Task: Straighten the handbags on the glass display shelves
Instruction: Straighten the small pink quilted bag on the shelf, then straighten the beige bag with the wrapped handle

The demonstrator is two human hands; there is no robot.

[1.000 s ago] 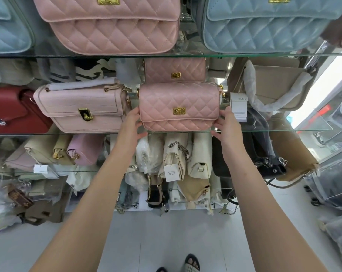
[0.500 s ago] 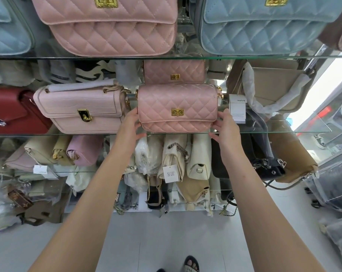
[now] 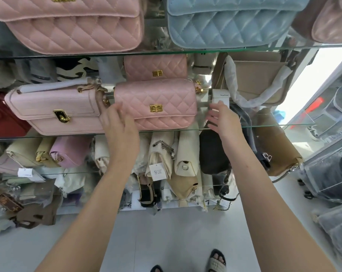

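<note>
- Head view, middle glass shelf [image 3: 274, 125]: the pink quilted handbag [image 3: 156, 101] stands upright near the shelf's front edge. It is soft and rectangular with rounded corners, stitched in diamonds, and has a flap front with a square gold clasp [image 3: 156, 108].
- Directly behind it stands a second pink quilted bag [image 3: 155, 65] of the same pattern, partly hidden.
- Just to its left, close enough to touch or nearly touch, is a pale pink boxy bag [image 3: 54, 108]. It has a faint scale-embossed surface, a stiff flap and a gold turn-lock.
- To the right, well apart from the quilted handbag, is a smooth beige bag [image 3: 258, 81] with its strap wrapped in white foam. A white paper tag [image 3: 221, 96] hangs in front of it.
- On the upper glass shelf [image 3: 225, 50] sit a large pink quilted bag [image 3: 72, 22] and a large blue quilted bag [image 3: 231, 22], both puffy and diamond-stitched.
- The left hand [image 3: 120, 124] is loose, with its fingers lightly spread. The fingertips lie against the lower left front of the pink quilted handbag and grip nothing.
- The right hand [image 3: 224, 122] is relaxed with gently bent fingers and stays clear of the handbag's right end. Its fingertips are at the lower edge of the white paper tag, but I cannot tell whether they touch it.
- The hands are held apart, one at each end of the handbag.
</note>
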